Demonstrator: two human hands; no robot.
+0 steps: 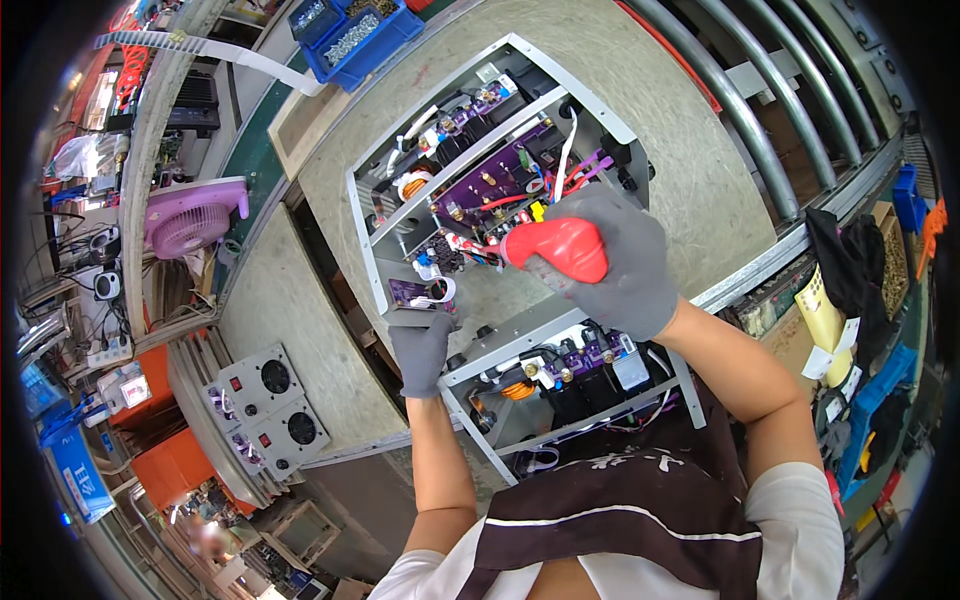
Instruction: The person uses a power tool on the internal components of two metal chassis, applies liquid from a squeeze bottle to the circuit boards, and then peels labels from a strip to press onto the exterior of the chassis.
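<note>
My right hand, in a grey glove, is wrapped around a red, round-ended tool whose kind I cannot make out. Its narrow end points left, into an open grey metal case. Purple circuit boards, a copper coil and coloured wires fill that case. At the case's near left corner, my left hand, also gloved in grey, grips the edge beside a small purple board. The fingertips there are partly hidden. A second open metal case with similar parts stands close to my body.
Blue bins of small metal parts sit at the far edge of the bench. Metal rollers run along the right. On the left are a purple fan and a grey panel with two black round fans.
</note>
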